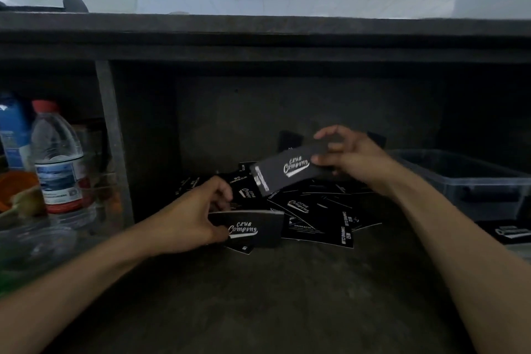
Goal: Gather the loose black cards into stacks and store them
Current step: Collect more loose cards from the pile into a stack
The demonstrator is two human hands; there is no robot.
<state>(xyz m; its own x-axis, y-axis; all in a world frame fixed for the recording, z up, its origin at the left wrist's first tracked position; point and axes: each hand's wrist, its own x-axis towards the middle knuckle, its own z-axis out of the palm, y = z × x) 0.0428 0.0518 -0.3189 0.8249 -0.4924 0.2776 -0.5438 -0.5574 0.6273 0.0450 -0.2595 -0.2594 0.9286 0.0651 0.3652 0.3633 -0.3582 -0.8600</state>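
Several loose black cards (pixel 313 218) with white "Club Camping" print lie scattered on a dark shelf surface (pixel 258 296) inside a cubby. My left hand (pixel 189 218) grips one stack of cards (pixel 250 227) by its left end, low over the pile. My right hand (pixel 347 158) holds a second thick stack (pixel 287 169) by its right end, raised and tilted above the pile. The white card edges show at that stack's left end.
A clear plastic bin (pixel 471 178) stands at the right, with another printed black item (pixel 508 231) in front of it. At the left, behind a post (pixel 112 135), stand a water bottle (pixel 57 158), a blue container (pixel 13 129) and an orange item (pixel 17 184).
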